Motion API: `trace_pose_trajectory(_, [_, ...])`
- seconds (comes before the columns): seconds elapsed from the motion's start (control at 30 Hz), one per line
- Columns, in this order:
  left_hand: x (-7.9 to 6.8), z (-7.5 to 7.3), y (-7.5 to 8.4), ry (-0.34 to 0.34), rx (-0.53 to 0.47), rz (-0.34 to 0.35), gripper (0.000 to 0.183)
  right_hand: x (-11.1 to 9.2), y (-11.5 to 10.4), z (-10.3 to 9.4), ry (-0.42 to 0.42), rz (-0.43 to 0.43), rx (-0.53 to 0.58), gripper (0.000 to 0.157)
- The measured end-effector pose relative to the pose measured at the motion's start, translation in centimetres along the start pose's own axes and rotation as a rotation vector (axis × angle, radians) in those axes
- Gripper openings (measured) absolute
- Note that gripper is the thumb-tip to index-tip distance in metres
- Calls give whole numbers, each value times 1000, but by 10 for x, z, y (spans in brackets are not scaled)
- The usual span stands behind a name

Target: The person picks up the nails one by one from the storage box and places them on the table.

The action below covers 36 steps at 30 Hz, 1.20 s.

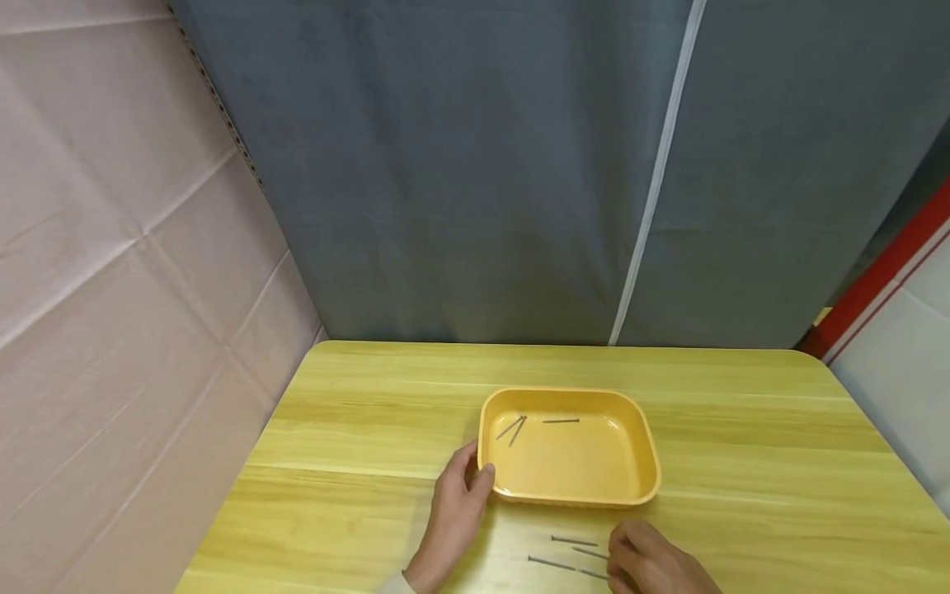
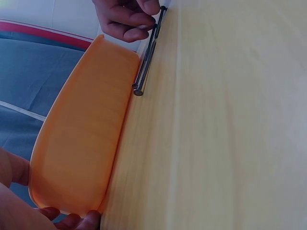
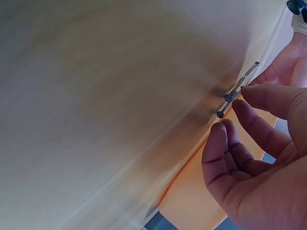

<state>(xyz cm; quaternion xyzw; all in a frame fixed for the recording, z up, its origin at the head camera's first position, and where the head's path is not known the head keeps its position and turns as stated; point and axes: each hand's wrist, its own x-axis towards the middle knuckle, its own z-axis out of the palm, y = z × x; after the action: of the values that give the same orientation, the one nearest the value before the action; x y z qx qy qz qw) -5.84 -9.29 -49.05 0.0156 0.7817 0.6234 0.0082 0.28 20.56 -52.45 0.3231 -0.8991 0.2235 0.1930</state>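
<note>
A yellow-orange plastic tray (image 1: 571, 487) stands on the table, with three nails (image 1: 561, 421) lying inside near its far side. My left hand (image 1: 454, 511) grips the tray's left end, thumb at the rim; its fingers (image 2: 88, 221) show low in the left wrist view. Several loose nails (image 1: 551, 563) lie on the tabletop in front of the tray. Beside their right ends is my right hand (image 1: 653, 559), fingers loosely bent. In the right wrist view, its thumb and fingertips hover close to the nail heads (image 3: 220, 114), and no nail is plainly held.
The wood-grain table (image 1: 356, 462) runs back to a dark grey-blue curtain (image 1: 475, 181). Pale sheeting (image 1: 111, 330) hangs at the left. White panelling with a red strip (image 1: 876, 272) stands at the right.
</note>
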Motion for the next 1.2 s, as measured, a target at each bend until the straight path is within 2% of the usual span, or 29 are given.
trace_pose_trajectory(0.17, [0, 0, 0, -10, -9, -1, 53, 1, -5, -5, 18, 64, 68, 40])
trace_pose_trajectory(0.43, [-1, 0, -1, -30, -39, 1, 54, 13, -5, -14, 48, 1, 168, 39])
trace_pose_trajectory(0.63, [-1, 0, -1, -21, -46, -2, 54, 19, -4, -19, 29, 6, 241, 36])
trace_pose_trajectory(0.9, [0, 0, -1, -15, -38, -3, 54, 34, -9, -28, -67, 131, 312, 22])
trace_pose_trajectory(1.2, [-1, -1, -3, -11, -38, 1, 55, 41, -13, -29, 4, 144, 336, 26])
